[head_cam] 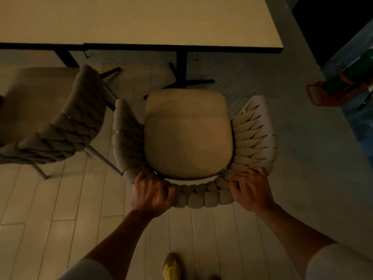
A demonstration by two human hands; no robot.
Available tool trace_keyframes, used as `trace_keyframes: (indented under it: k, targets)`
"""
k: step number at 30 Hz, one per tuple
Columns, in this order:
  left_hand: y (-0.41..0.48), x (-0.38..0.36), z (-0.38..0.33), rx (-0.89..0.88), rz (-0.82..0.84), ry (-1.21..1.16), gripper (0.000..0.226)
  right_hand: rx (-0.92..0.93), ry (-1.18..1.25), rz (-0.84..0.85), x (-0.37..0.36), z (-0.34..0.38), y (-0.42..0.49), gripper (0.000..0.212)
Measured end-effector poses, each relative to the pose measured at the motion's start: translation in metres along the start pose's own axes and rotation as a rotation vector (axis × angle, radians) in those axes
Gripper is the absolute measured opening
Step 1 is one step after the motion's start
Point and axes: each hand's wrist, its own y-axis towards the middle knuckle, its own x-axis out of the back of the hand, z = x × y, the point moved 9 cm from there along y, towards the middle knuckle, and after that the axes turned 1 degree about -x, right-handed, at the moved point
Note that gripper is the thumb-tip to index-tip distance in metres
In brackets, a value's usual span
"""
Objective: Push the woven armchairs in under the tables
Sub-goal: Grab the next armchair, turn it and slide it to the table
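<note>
A woven armchair (189, 142) with a pale seat cushion (188, 136) sits at the centre of the frame, facing a light-topped table (141, 23) that runs across the top; its front edge appears to stand short of the table's dark rim, so the push looks barely begun. The person's left hand (150, 194) and right hand (251, 188) each curl closed over the braided top of the backrest, one near each rear corner, forearms reaching up from the bottom of the frame. Directly ahead, the table's black pedestal leg (181, 65) and its splayed feet lie close to the seat's front, and a straight shove could jam the chair's legs against them. A second woven armchair (56, 118), at the left of the frame, stands angled and just beside the first one's arm, where a drift leftward might lock the two together. A yellow shoe (172, 266) shows at the bottom edge; an orange-framed object (331, 91) sits at right.
</note>
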Motion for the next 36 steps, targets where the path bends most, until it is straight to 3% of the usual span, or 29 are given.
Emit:
trace_keyframes:
  k: [4, 10, 13, 23, 32, 36]
  targets:
    - [0.027, 0.008, 0.009, 0.018, -0.03, -0.019, 0.021, -0.001, -0.002, -0.005, -0.002, -0.007, 0.029, 0.029]
    - [0.067, -0.022, 0.031, 0.034, 0.118, 0.052, 0.024, 0.001, -0.002, 0.043, -0.011, -0.024, 0.081, 0.028]
    - [0.087, -0.025, 0.039, 0.019, 0.115, 0.086, 0.022, 0.003, 0.006, 0.073, -0.013, -0.03, 0.108, 0.029]
    - [0.137, -0.029, 0.079, 0.174, 0.168, 0.049, 0.023, 0.018, 0.013, 0.137, -0.018, -0.036, 0.168, 0.032]
    - [0.158, -0.031, 0.1, 0.216, 0.177, 0.052, 0.037, 0.023, 0.06, 0.064, -0.015, -0.033, 0.196, 0.032]
    - [0.163, -0.034, 0.105, 0.18, 0.195, 0.059, 0.032, 0.009, 0.023, 0.049, -0.019, -0.033, 0.201, 0.031]
